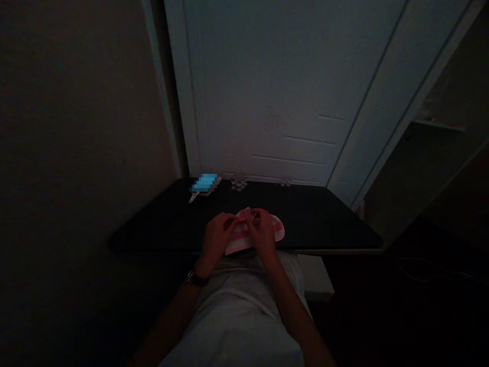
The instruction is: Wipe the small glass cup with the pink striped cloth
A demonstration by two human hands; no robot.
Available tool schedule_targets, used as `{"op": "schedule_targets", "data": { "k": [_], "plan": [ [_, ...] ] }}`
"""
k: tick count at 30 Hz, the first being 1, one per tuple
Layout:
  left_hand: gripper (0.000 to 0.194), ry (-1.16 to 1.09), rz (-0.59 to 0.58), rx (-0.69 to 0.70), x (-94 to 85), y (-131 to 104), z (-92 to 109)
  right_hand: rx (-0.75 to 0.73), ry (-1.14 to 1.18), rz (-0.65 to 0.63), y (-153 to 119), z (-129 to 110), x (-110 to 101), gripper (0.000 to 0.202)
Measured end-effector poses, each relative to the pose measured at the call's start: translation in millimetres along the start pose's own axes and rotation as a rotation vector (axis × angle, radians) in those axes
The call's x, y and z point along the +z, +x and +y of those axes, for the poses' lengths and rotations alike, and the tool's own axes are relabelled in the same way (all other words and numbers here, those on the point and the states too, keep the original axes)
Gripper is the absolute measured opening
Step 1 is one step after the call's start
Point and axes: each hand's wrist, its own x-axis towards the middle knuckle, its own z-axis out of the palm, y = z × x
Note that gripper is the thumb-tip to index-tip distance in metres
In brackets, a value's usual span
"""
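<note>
Close to the near edge of the black table, both my hands are on a flat pink-and-white striped piece [239, 245] with a rounded right end. Its exact kind cannot be made out in the dim light. My left hand [219, 233] pinches its upper part from the left, fingers bent and thumb pointing inward. Beside it, my right hand [263, 232] is closed on the upper middle, its fingertips close to the left thumb. A small thin, pale loop [253, 213] shows at the right fingertips. My fingers hide much of the piece's middle.
Toward the back left of the black table [160, 221] lies a device with a blurred blue screen [205, 182]. Small clear, shiny objects [239, 183] and another such group [284, 181] sit along the white panel [267, 81]. A pale block [315, 278] is below the front edge.
</note>
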Motion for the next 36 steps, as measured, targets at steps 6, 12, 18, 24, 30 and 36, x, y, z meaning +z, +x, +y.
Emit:
{"op": "schedule_targets", "data": {
  "k": [6,12,18,24,30,36],
  "plan": [
    [0.024,-0.064,0.032,-0.069,0.3,7,4,-0.064,-0.079,-0.067,1,7,1,0.016],
    [0.026,-0.154,0.022,-0.075,3.5,13,12,-0.081,-0.119,-0.106,1,11,3,0.012],
    [0.024,-0.173,0.107,0.022,-0.2,18,21,-0.093,-0.091,-0.139,0,8,3,0.015],
    [0.018,-0.154,0.089,0.163,1.0,19,29,-0.102,-0.112,-0.142,1,8,4,0.016],
    [0.015,-0.135,0.068,0.216,6.6,19,25,-0.105,-0.113,-0.139,1,10,4,0.019],
    [0.019,-0.178,0.047,0.179,3.7,15,23,-0.111,-0.108,-0.133,0,7,3,0.02]
  ]
}}
